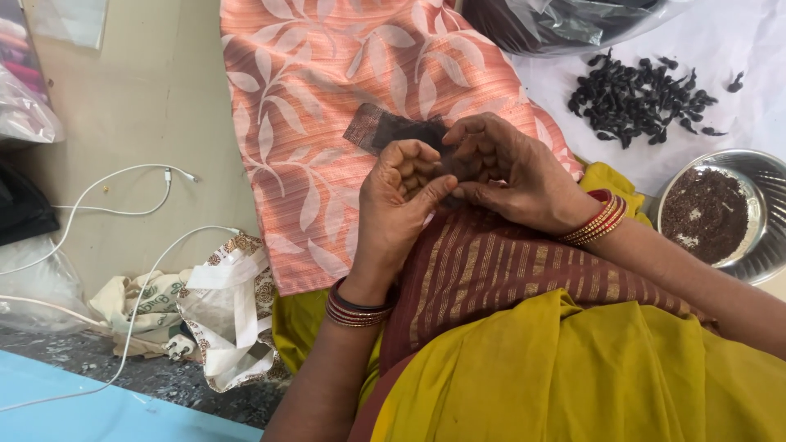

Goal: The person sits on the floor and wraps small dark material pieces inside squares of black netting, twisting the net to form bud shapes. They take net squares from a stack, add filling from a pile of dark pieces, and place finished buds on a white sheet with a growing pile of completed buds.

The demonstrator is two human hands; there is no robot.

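Note:
My left hand (403, 196) and my right hand (508, 173) meet over my lap, fingers curled together around a small dark piece that is mostly hidden between them. Just behind the fingers a dark brownish flat piece (385, 128) lies on the orange cloth with a white leaf pattern (327, 98). Red and gold bangles circle both wrists. My lap is covered by yellow cloth (573, 376) with a maroon striped border.
A pile of small black pods (639, 98) lies on white sheeting at the upper right. A steel bowl (765, 209) holds dark crumbly bits. White cables (123, 192) and a patterned bag (221, 311) lie on the floor at left.

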